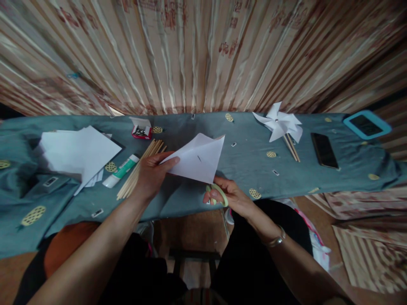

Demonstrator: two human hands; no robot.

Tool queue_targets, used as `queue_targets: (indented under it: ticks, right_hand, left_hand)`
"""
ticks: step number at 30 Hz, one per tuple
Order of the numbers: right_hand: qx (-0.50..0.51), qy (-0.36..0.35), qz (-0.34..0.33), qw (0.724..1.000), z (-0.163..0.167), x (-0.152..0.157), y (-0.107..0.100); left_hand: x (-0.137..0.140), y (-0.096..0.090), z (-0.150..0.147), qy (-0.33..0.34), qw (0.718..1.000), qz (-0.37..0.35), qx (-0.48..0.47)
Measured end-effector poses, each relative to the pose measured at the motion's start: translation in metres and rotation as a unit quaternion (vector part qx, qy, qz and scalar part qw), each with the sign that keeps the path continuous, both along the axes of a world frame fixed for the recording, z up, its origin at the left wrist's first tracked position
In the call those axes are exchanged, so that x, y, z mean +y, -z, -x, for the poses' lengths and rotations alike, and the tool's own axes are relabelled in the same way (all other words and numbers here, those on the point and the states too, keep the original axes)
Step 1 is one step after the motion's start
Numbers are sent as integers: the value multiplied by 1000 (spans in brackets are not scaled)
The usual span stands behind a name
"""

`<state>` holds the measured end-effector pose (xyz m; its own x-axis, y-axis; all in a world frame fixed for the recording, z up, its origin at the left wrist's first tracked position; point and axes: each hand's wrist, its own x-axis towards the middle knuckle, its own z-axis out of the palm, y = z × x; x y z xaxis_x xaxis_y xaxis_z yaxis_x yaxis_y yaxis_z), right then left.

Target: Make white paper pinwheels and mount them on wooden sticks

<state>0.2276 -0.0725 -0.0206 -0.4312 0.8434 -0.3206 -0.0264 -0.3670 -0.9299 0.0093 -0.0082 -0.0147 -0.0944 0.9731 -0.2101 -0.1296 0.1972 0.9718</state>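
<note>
My left hand [155,171] pinches the left corner of a white sheet of paper [199,159], thumb on top. The sheet is creased, carries a short dark mark near its middle, and is held above the table. At its lower right corner my right hand [230,192] has its fingers in the handles of light green scissors [224,197]. The paper hides the scissor blades, so I cannot tell whether they are cutting. Beneath and beside my left hand lies a bundle of thin wooden sticks [130,184].
Left on the blue-green tablecloth [241,169] are stacked white papers [66,150], a glue stick [121,170] and an open red box of small metal pieces [141,130]. To the right lie a white paper pinwheel [281,122], a phone [324,150] and a blue-framed tablet [367,125]. A curtain [197,55] hangs behind.
</note>
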Motion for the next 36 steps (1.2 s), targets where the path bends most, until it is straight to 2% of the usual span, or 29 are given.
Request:
queue_targets:
  ticks: [4,8,10,11,13,16,17,19,23,28,32,36]
  right_hand:
    - [-12,-27,21,999,-12,-2,-1]
    - [-22,-104,19,994,-42,-1,-7]
    - [-43,-97,6,994,-56,0,-10]
    - [-50,-66,-9,997,-61,1,-11]
    - [-60,51,-58,995,-65,3,-12]
    - [-82,251,-155,952,-63,6,-12]
    - [-97,287,-187,934,-61,8,-12]
    - [-137,311,-236,910,-58,10,-13]
    - [-222,282,-281,890,-55,12,-15]
    - [-245,180,-292,907,-49,14,-14]
    - [-252,158,-289,910,-41,17,-11]
    - [-225,184,-255,922,-34,20,-10]
  left_hand:
    - [7,-3,6,-41,998,-23,-46]
    - [12,-8,14,-55,995,-42,-77]
    - [13,-10,17,-56,994,-41,-83]
    - [12,-10,18,-54,995,-37,-80]
    - [11,-8,18,-40,997,-24,-55]
    - [8,-4,18,4,1000,13,16]
    - [7,-2,17,23,999,24,38]
    - [5,2,17,60,995,31,79]
    - [1,4,16,142,973,7,182]
    - [-6,-1,13,221,943,-23,249]
    - [-10,-6,10,239,936,-16,258]
    - [-11,-9,7,217,960,3,176]
